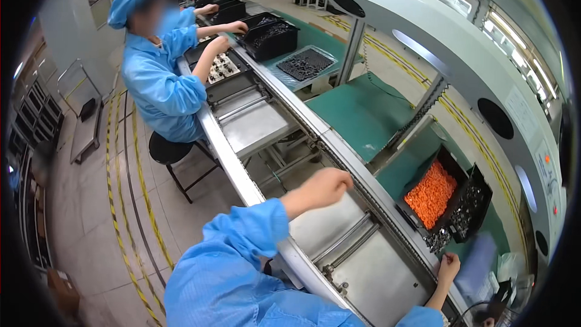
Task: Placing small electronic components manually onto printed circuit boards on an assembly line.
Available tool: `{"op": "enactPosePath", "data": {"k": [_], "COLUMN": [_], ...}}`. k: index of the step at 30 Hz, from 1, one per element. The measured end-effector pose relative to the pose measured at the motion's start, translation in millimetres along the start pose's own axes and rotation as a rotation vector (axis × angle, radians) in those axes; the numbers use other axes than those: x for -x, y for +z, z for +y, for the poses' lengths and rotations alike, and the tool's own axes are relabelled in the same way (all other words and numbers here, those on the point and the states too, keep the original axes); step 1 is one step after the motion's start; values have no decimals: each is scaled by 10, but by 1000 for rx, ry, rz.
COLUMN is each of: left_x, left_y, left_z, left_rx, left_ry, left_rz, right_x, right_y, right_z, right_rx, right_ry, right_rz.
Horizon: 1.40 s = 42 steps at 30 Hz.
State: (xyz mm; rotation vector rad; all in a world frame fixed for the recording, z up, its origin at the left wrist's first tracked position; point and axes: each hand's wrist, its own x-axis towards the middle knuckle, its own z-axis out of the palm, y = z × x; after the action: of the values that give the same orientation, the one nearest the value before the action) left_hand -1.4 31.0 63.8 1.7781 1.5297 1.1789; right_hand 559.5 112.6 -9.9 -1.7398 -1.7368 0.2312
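My left hand (324, 189) hovers over the conveyor line, its fingers curled together. Whatever it may hold is hidden. Below it lies the bare metal plate (330, 221) between the conveyor rails. Lower right, my right hand (448, 268) rests by the far rail with its fingers drawn into a pinch; I cannot make out anything in them. Just beyond that hand is a small heap of dark shiny parts (438, 240). A black bin of orange small parts (431, 194) stands behind the heap, and a second black bin (474, 203) of dark metallic parts leans beside it.
A co-worker (163, 79) in blue sits upstream, both hands over a tray of small parts (223, 68). Black bins (269, 36) and a clear tray of black pieces (305, 62) stand across the line. A white lamp housing (448, 42) arches overhead. A blurred bluish object (476, 264) is at lower right.
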Motion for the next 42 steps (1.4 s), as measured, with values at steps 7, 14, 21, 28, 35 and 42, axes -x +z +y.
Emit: {"op": "enactPosePath", "data": {"k": [7, 14, 21, 28, 35, 42], "left_x": [535, 1026, 1051, 1151, 1183, 1121], "left_y": [-1442, -1267, -1153, -1043, -413, -488], "left_z": [-1264, -1346, -1307, -1221, -571, -568], "left_rx": [-630, -684, -660, -616, -390, -286], "left_ry": [-279, -126, -291, -228, -137, -128], "left_rz": [500, 794, 855, 786, 635, 552], "right_x": [-128, -164, -94, -140, -234, -254], "right_y": [110, 158, 171, 93, 97, 51], "right_z": [-133, -41, -17, -113, 44, 25], "right_rx": [-16, -50, 98, 35, -60, -10], "right_ry": [28, 91, -185, -56, -4, -25], "right_rz": [-70, -56, 37, -33, -50, -79]}}
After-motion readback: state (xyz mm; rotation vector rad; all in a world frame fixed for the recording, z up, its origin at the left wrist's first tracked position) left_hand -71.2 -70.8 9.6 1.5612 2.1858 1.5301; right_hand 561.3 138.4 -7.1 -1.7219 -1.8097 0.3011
